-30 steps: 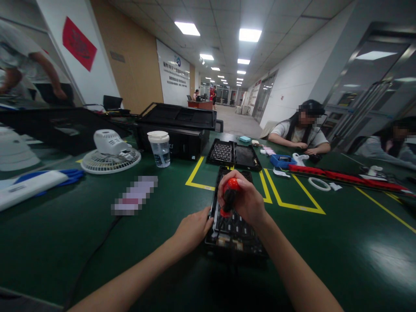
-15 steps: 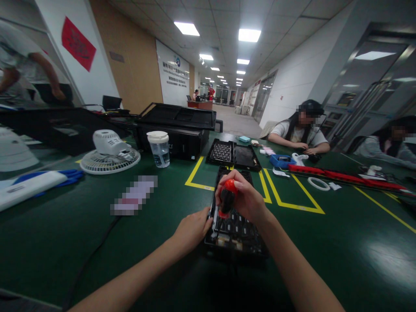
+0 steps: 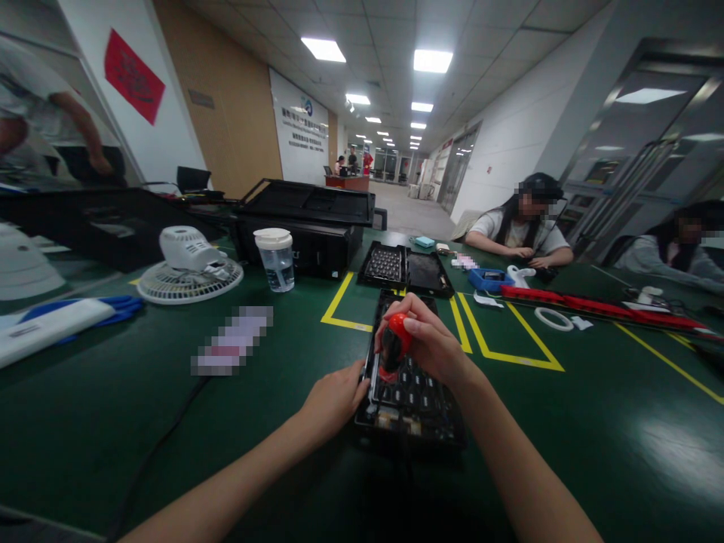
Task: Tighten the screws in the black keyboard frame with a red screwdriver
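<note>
While the fingers of the right hand (image 3: 433,343) are curled firmly around a rounded red-and-black tool handle (image 3: 392,343), those of the left hand (image 3: 333,392) touch the left edge of an open, rectangular black plastic case (image 3: 418,396); how tightly they close on it cannot be told, as their tips are hidden. The case lies just below the centre of the frame, its dark interior set with rows of small marked pieces, the tool upright over its left part. The tool's lower end is too dark to make out.

Beyond it on the green table (image 3: 283,452), slim yellow tape outlines (image 3: 523,363) flank the case, and a second open black case (image 3: 430,273) lies right of centre. Left of centre stand a clear cup with a white lid (image 3: 277,264) and, behind it, a large black plastic crate (image 3: 317,245); a white round fan (image 3: 192,283) lies farther left. At the right, a white ring (image 3: 553,320) rests near a blue tray (image 3: 488,281).
</note>
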A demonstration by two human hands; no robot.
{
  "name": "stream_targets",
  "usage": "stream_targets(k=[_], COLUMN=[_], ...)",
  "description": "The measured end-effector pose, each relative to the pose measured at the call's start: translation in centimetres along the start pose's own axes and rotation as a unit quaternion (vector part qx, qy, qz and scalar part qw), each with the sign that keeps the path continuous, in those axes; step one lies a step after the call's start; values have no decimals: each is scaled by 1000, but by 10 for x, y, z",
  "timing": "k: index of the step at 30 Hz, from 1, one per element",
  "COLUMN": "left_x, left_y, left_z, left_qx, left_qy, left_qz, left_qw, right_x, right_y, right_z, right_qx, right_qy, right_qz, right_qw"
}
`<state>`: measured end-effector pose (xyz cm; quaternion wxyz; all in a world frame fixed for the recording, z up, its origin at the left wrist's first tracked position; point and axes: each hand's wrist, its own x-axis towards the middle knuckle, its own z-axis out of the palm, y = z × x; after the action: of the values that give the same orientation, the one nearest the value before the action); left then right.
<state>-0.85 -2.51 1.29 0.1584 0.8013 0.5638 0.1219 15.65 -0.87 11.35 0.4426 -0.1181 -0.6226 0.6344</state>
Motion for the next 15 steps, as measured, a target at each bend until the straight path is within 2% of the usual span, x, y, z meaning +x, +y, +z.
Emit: stream_targets(k=[15], left_x=[1], left_y=[-3], left_z=[3], left_qx=[-15], left_qy=[10], left_qz=[9], left_qw=[1000], right_x=[-3], right_y=[-4], right_z=[-1], right_qx=[-87], right_qy=[21], right_qz=[-4], right_qw=[996])
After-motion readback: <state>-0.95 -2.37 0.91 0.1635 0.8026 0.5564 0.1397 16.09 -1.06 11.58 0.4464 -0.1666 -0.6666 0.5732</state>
